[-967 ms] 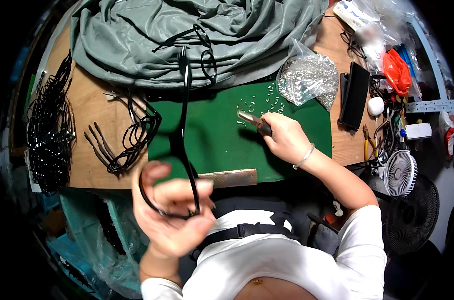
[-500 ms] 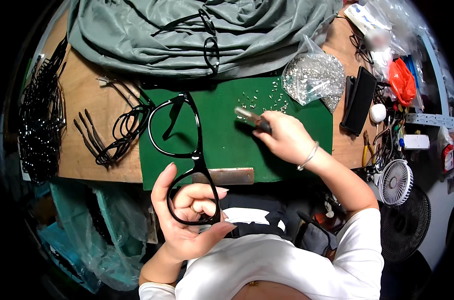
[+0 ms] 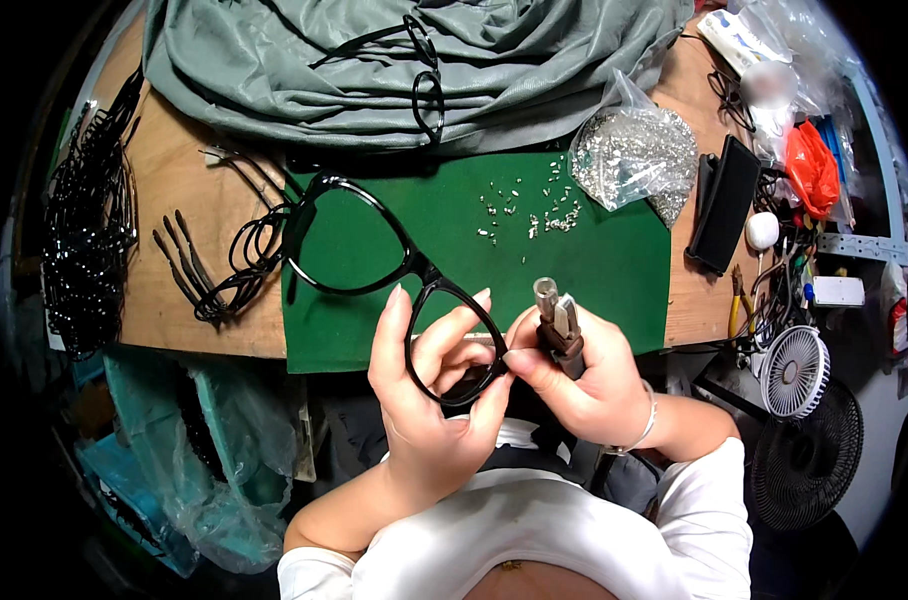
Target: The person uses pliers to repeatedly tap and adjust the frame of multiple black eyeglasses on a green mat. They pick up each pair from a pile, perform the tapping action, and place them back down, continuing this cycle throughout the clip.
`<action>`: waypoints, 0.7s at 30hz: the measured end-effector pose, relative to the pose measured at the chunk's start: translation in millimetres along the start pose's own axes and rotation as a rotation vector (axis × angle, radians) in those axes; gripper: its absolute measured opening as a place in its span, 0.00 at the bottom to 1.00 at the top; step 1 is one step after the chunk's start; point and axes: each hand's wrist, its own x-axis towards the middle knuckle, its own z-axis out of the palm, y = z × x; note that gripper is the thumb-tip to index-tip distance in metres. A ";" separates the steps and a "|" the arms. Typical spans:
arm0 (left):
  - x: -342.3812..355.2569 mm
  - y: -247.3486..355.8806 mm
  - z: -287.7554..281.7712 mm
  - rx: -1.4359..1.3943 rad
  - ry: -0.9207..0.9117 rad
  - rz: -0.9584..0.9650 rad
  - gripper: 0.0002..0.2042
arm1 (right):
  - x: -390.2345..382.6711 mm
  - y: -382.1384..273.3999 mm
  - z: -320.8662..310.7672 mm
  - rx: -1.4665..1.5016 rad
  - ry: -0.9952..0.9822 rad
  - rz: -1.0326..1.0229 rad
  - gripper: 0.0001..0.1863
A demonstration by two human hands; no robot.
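Observation:
My left hand (image 3: 424,440) grips a glossy black eyeglass frame (image 3: 411,262) by one rim, with the thumb and fingers around it. The other rim and a folded-back temple reach up and left over the green mat (image 3: 359,335). In my right hand (image 3: 599,385) is a hand tool (image 3: 559,325) with a dark handle and metal ends pointing upward; its exact kind is unclear. My right thumb and forefinger meet at the frame's near outer corner; whether they pinch a small part there is hidden. Tiny silvery metal pieces (image 3: 534,222) lie scattered on the mat.
A clear bag of small metal pieces (image 3: 634,150) sits at the mat's far right corner. Another black eyeglass frame (image 3: 427,95) rests on grey cloth (image 3: 254,80). Black frame parts (image 3: 244,260) and a large black bundle (image 3: 89,230) lie left. A black phone-like object (image 3: 722,205) and small fan (image 3: 794,370) are right.
My right hand has drawn back from the scattered pieces to the eyeglass frame, with the tool now upright in it. My left hand has moved right and tilted the frame.

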 end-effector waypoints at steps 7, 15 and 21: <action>-1.7 -2.9 3.3 0.096 0.019 -0.017 0.43 | -4.5 10.6 6.8 0.118 0.034 0.114 0.08; 11.5 4.7 -6.8 -0.057 -0.114 -0.134 0.41 | 11.6 -3.2 -5.8 0.420 -0.191 0.358 0.10; 16.9 13.1 -15.7 -0.268 -0.189 -0.278 0.41 | 12.5 -8.5 -5.5 0.367 -0.232 0.285 0.09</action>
